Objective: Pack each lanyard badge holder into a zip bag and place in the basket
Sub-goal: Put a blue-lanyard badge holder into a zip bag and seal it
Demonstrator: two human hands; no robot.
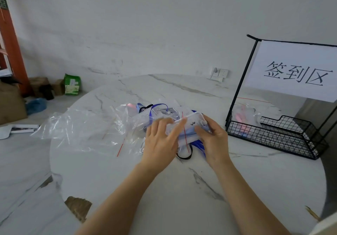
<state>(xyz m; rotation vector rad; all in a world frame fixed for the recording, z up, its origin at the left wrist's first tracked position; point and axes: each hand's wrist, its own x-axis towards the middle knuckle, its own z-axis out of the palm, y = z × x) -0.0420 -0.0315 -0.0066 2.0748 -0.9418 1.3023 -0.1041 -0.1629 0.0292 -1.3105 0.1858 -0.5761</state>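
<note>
Above the marble table (127, 180), right hand (213, 140) grips the zip bag (184, 132); left hand (160, 140) presses flat, probably sealing it for the right-edge basket (273, 138)

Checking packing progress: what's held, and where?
The right hand grips the zip bag by its right end; left hand presses flat fingers on its left side.

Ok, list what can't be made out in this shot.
Head view:
- Seal of the zip bag: covered by the left hand and right hand.
- Contents of the basket: pink items blurred behind mesh and plastic; count unclear.
- The sign: cut off by the right edge.
- The lanyard pile: tangled under clear bags; number unclear.
</note>
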